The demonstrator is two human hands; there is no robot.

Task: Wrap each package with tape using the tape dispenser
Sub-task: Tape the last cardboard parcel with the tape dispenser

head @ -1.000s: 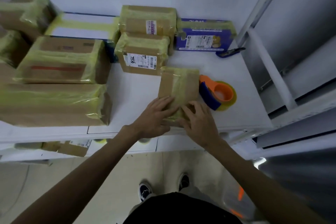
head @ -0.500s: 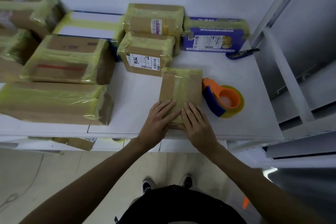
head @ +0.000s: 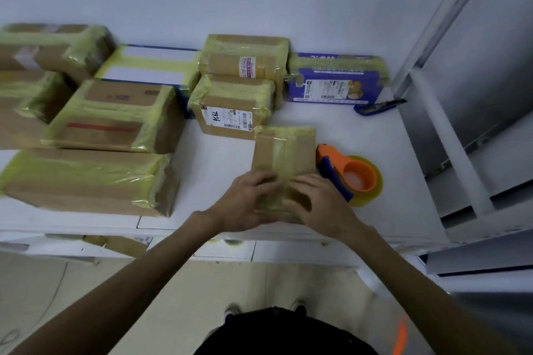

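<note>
Package (head: 284, 153), small brown cardboard, strip of yellowish tape lengthwise down its top; lies flat near front edge of white worktop (head: 375, 135). Left hand (head: 248, 202) pressed on package's near left part, fingers spread flat, closed on nothing. Right hand (head: 314, 202) on near right part, fingers curled down over the tape; cannot tell if it pinches anything. Both hands touch the package, fingertips nearly meeting at the tape strip.

Tape dispenser (head: 350, 174), orange with blue handle and yellow roll, just right of package, nearly touching its right edge. Labelled box marked "796" (head: 230, 108) directly behind package, close to its far edge. Purple carton (head: 337, 79), taped, behind and right of package. Dark blue utility knife (head: 380, 106) beside the carton's right end. Long taped box (head: 86, 180) well left of package, more taped boxes stacked behind it
</note>
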